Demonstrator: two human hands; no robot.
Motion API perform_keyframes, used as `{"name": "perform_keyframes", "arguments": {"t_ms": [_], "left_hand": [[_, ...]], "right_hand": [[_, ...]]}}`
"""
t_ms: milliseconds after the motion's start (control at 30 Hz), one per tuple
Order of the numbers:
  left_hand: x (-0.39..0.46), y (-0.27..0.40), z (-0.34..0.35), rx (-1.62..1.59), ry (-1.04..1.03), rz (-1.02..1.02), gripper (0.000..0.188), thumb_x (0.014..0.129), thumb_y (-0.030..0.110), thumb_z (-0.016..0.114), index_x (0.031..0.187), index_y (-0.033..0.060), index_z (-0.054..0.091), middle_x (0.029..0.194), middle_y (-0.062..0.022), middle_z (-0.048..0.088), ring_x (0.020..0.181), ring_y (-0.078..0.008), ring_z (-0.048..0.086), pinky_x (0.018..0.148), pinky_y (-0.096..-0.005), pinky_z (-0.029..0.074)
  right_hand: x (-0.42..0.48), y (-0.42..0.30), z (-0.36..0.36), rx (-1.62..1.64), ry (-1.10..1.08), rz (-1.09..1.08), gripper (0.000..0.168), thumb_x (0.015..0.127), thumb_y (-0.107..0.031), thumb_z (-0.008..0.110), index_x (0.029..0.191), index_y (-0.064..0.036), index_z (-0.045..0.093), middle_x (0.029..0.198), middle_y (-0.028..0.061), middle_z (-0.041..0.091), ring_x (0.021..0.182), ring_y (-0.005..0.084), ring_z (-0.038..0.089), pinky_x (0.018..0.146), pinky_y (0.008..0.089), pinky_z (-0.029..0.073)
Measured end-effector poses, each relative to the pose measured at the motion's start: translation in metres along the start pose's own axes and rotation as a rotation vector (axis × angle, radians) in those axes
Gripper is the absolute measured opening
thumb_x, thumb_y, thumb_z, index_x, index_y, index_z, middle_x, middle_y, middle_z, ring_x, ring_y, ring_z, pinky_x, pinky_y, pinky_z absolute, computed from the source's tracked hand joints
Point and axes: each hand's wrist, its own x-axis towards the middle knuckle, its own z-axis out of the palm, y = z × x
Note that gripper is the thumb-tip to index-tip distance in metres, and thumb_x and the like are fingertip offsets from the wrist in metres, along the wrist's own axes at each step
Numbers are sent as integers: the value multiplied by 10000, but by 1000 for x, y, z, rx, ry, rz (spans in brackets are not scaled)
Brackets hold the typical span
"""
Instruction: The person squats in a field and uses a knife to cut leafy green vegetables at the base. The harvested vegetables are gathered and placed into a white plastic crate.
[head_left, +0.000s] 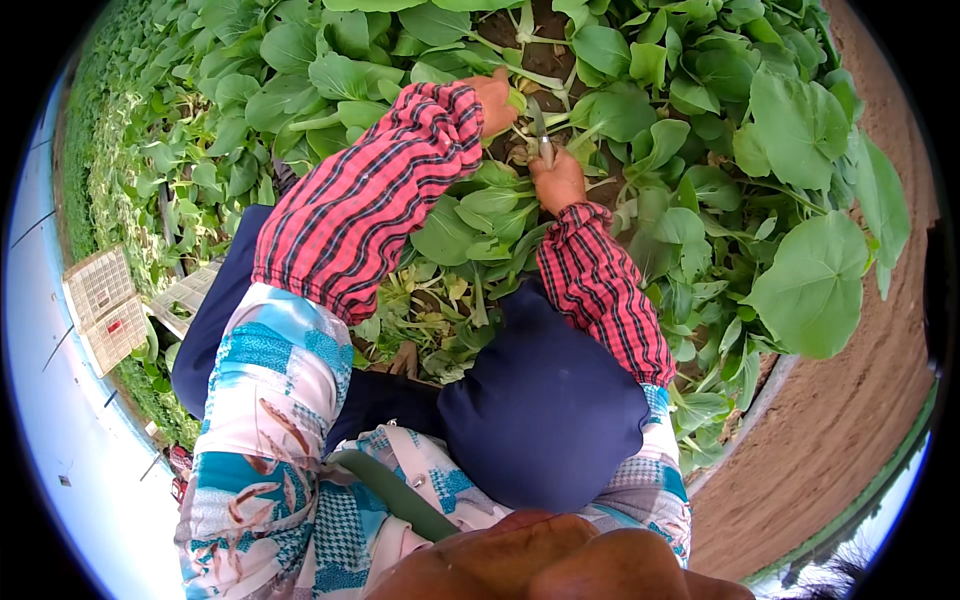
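Observation:
My right hand (559, 180) grips the handle of a knife (541, 129), whose metal blade points away from me, low among the stalks. Just to the left and farther out, my left hand (495, 101) is closed around part of a leafy green vegetable (517, 99), pale green at the fingers. Some of those fingers are hidden from view. Broad leaves and pale stalks surround both hands, with brown soil (536, 60) and withered yellow leaves between them. A small leafy plant (491, 206) grows nearer to me, left of my right hand.
Dense leafy greens (300, 67) spread ahead and to the left. Large broad leaves (810, 277) rise on the right, beside a bare soil strip (847, 435). Pale plastic crates (109, 307) stand at the far left. Yellowed trimmings (420, 315) lie near my knees.

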Motion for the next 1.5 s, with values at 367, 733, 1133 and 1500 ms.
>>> {"name": "perform_keyframes", "arguments": {"t_ms": [367,733,1133,1500], "left_hand": [[12,-33,58,-345,24,-241,389,853,318,599,1131,47,584,633,-49,663,672,-151,648,668,-304,479],[-4,-31,61,-795,71,-234,348,880,260,603,1096,-7,548,642,-60,651,556,-109,580,545,-255,448],[-109,28,27,-1111,-154,38,378,907,147,565,1248,34,449,630,-52,611,515,-103,563,492,-238,451],[-103,54,19,-361,105,149,478,745,142,610,1195,108,451,862,-143,638,787,-362,611,744,-464,474]], "right_hand": [[-20,-13,-2,-239,-51,83,319,867,-245,533,1023,25,466,881,290,619,844,452,600,759,517,463],[-7,-11,2,-427,-48,44,262,871,-240,549,979,-7,493,794,209,628,686,365,624,617,473,492],[-68,-35,-64,1178,-194,-51,313,852,-106,631,1114,26,525,580,-5,447,371,66,351,345,217,289],[-79,-40,-78,1123,-362,169,216,880,-190,589,1017,-31,539,535,-12,400,365,74,346,341,236,277]]}}
